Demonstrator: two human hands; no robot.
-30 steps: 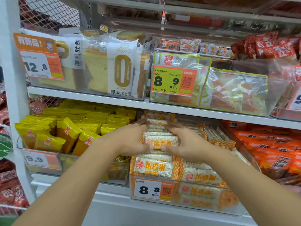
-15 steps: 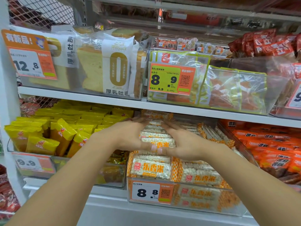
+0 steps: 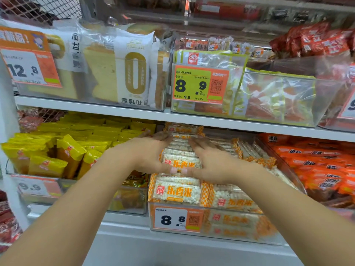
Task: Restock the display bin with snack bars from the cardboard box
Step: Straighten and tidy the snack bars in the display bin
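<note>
A clear display bin with an 8.8 price tag stands on the middle shelf, filled with white and orange snack bars. A row of these snack bars lies on top, running back into the bin. My left hand presses its left side and my right hand presses its right side. The fingers of both hands lie straight along the row, and the thumbs nearly meet at its front end. The cardboard box is out of view.
Yellow packets fill the bin to the left and orange packets the bin to the right. The upper shelf's edge runs close above the bars. Bread bags and another clear bin stand on it.
Both hands have closed in on the row of bars, and the thumbs have drawn together at its front. The view has shifted slightly to the right.
</note>
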